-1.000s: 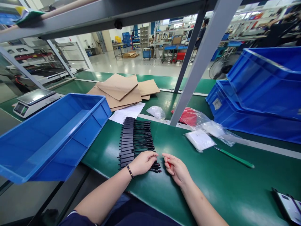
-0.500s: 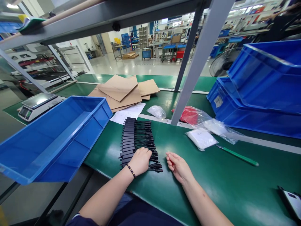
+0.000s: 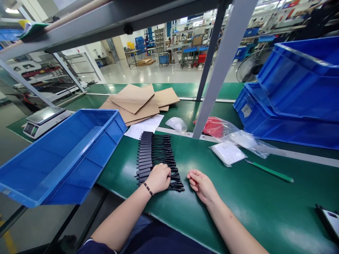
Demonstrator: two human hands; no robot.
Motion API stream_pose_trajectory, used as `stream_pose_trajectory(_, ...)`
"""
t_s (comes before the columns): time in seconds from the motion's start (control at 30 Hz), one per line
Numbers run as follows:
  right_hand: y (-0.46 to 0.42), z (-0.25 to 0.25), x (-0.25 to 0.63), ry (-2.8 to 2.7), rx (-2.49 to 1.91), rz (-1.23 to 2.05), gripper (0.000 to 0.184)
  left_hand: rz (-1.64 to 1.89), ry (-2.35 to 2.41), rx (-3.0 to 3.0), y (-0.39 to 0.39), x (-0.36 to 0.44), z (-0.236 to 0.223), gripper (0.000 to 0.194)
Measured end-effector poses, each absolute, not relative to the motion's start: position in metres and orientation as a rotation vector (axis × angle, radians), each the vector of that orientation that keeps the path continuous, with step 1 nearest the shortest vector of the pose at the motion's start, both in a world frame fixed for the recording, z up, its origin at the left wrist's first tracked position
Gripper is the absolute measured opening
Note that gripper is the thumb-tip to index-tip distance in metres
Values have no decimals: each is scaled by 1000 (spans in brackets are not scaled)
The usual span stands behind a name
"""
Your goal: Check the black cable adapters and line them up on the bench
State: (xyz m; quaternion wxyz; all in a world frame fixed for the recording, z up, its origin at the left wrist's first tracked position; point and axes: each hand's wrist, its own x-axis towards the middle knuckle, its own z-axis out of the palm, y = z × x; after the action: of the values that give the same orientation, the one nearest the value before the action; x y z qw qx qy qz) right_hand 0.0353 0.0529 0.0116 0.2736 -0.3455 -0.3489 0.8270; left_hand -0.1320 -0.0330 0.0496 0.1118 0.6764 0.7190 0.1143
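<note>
A row of several slim black rectangular parts with short cables (image 3: 145,150) lies side by side on the green bench, their cables pointing right. My left hand (image 3: 159,178), with a beaded bracelet at the wrist, rests over the near end of this row. Its fingers are curled down onto a black cabled part, and the fingertips are partly hidden. To the right of the cable ends, my right hand (image 3: 200,184) hovers just above the bench, thumb and fingers pinched together. Whatever the pinch holds, if anything, is too small to make out.
A blue bin (image 3: 87,151) stands left, beside a weighing scale (image 3: 43,120). Cardboard sheets (image 3: 137,100) and paper (image 3: 144,127) lie behind the row. Plastic bags (image 3: 229,153), a green-handled tool (image 3: 272,172) and stacked blue bins (image 3: 291,120) are right. A metal post (image 3: 212,88) rises ahead.
The view has shifted slightly. My left hand stays over the near end of the row with its fingers still curled, and my right hand keeps its pinch in nearly the same place.
</note>
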Motion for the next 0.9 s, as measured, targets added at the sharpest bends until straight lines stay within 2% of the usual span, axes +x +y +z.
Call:
stream_pose_trajectory(0.17,53,11,36,-956,-930,2230,25,211,2130,2038,-33,-129,51,9)
stream_pose_trajectory(0.5,52,12,35,-984,-929,2238,23,203,2104,1991,-31,-125,51,14)
stream_pose_trajectory(0.8,52,14,36,-1005,-921,2266,21,396,2003,1872,-32,-132,48,20)
stream_pose_trajectory(0.9,49,18,35,-1045,-928,2342,26,547,1909,1764,-32,-136,51,18)
